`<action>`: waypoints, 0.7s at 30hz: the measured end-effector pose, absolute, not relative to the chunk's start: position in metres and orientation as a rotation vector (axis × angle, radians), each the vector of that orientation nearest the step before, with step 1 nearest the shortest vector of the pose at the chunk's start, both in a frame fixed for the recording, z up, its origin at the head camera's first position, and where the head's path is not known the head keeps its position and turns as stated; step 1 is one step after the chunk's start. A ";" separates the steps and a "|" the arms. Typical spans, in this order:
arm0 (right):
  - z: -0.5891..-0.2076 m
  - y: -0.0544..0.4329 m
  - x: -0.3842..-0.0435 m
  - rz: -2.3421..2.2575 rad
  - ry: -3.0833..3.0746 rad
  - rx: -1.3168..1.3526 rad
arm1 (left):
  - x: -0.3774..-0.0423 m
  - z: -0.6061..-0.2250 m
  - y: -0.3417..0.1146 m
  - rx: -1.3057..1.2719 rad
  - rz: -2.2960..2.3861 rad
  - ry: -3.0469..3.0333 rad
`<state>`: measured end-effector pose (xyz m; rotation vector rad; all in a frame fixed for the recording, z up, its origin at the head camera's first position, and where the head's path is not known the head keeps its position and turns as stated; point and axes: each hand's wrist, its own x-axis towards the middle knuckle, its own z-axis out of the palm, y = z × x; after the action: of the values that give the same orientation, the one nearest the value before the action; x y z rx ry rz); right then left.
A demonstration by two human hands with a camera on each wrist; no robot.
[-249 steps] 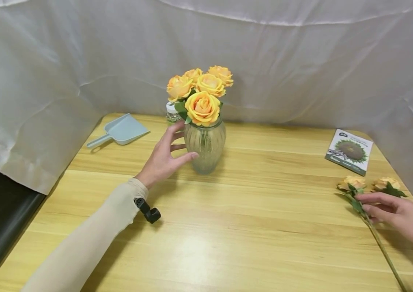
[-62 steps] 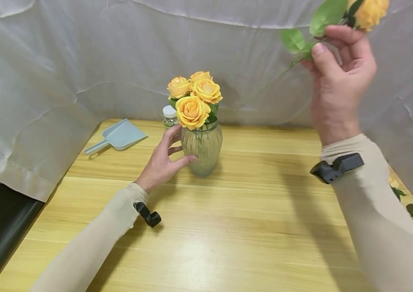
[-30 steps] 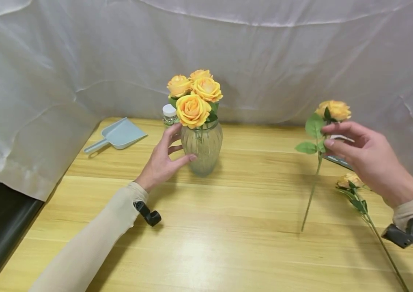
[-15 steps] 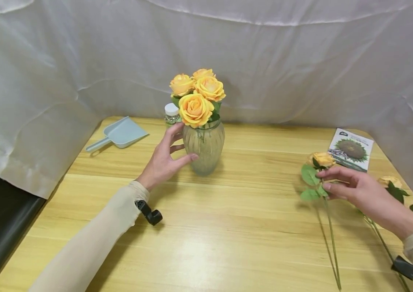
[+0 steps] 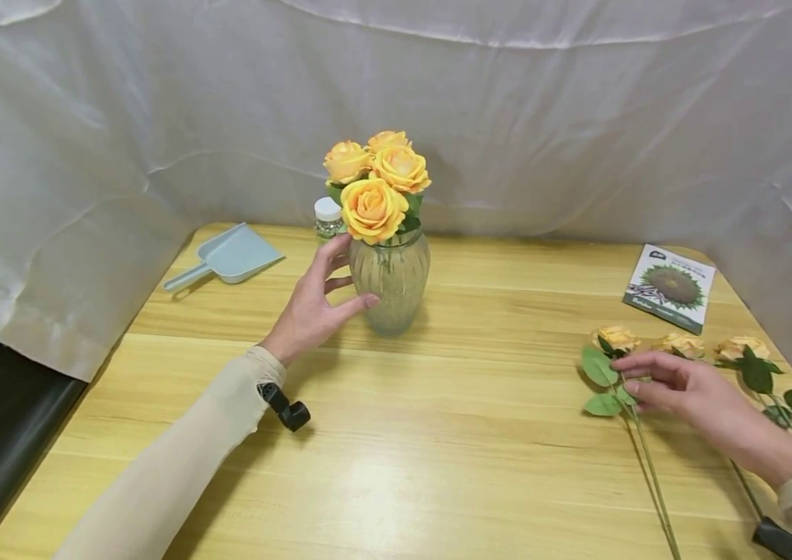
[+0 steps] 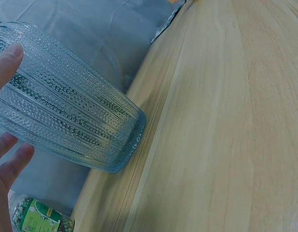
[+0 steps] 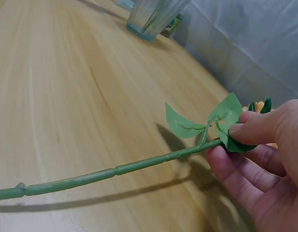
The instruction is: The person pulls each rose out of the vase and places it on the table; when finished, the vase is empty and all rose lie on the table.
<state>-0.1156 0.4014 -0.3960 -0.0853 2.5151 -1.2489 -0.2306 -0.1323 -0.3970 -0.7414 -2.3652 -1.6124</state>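
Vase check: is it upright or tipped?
Upright. The glass vase stands on its base on the table, roses rising from its mouth, with the left hand at its side.

We saw the vase standing toward the back of the surface, four roses in its mouth and the left hand at its left side. Behind it, slightly left, we had a jar, and farther left a dustpan. Well to the right lay a packet; before it we found three more roses side by side, the leftmost rose in the right hand. Behind everything hung a curtain.
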 end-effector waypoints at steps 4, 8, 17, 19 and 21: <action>-0.405 0.404 -0.112 -1.292 2.542 -0.120 | -0.230 -0.397 -0.132 -0.746 -1.603 -2.363; -0.412 0.404 -0.110 -1.328 2.541 -0.114 | -0.229 -0.397 -0.132 -0.748 -1.603 -2.366; -0.415 0.403 -0.107 -1.323 2.570 -0.049 | -0.230 -0.397 -0.132 -0.752 -1.594 -2.364; -0.415 0.404 -0.106 -1.341 2.566 -0.042 | -0.230 -0.397 -0.132 -0.753 -1.592 -2.363; -0.415 0.405 -0.104 -1.351 2.577 -0.050 | -0.230 -0.397 -0.132 -0.754 -1.593 -2.362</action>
<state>-0.1041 0.4048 -0.4150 -0.0501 2.5766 -1.3506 -0.2297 -0.1321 -0.3970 -0.7544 -2.3619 -1.5930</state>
